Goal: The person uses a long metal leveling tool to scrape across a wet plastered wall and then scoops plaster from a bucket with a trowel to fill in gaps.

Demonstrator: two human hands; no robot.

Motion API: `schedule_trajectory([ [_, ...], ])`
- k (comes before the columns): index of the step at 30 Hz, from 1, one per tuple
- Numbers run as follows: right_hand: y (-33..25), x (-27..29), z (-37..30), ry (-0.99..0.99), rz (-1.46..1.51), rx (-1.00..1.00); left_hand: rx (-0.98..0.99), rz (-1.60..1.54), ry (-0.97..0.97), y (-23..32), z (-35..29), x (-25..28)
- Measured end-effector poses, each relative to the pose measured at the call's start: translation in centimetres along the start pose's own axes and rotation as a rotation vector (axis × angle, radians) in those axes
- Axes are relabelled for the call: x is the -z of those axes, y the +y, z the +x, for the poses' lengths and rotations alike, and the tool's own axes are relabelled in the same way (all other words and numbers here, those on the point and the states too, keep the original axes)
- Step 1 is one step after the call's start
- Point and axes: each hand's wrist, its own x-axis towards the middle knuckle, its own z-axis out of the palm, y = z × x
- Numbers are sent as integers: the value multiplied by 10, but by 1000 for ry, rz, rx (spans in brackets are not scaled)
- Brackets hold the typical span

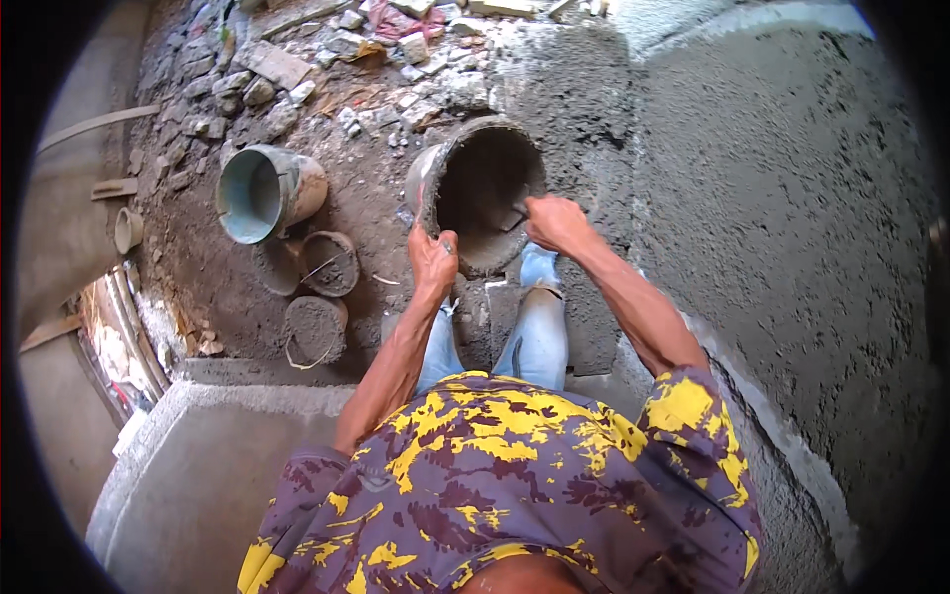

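Note:
A large round bucket [420,183], caked with grey mortar, tilts with its mouth toward me just in front of my legs. My left hand [433,259] is closed on its near left rim. At the right side of the mouth, my right hand [557,224] grips a trowel, whose flat blade [512,218] reaches inside the bucket against the wall. The bucket's interior is dark, and I cannot tell how much mortar lies in it. The trowel's handle is mostly hidden by my fingers.
Left of me lies a tipped larger pail [252,193], beside small mortar-crusted buckets [332,265] and another with a wire handle [317,330]. Broken bricks and rubble [282,69] cover the far ground. Wet grey mortar surface [782,188] spreads at right; a concrete ledge [228,465] stands near left.

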Motion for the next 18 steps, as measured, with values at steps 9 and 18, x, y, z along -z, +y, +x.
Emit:
schedule_trajectory([
  [9,-34,4,-39,155,234,-206,202,-55,121,-19,16,47],
  [18,-12,163,-1,343,421,287,176,-377,212,6,41,49],
])
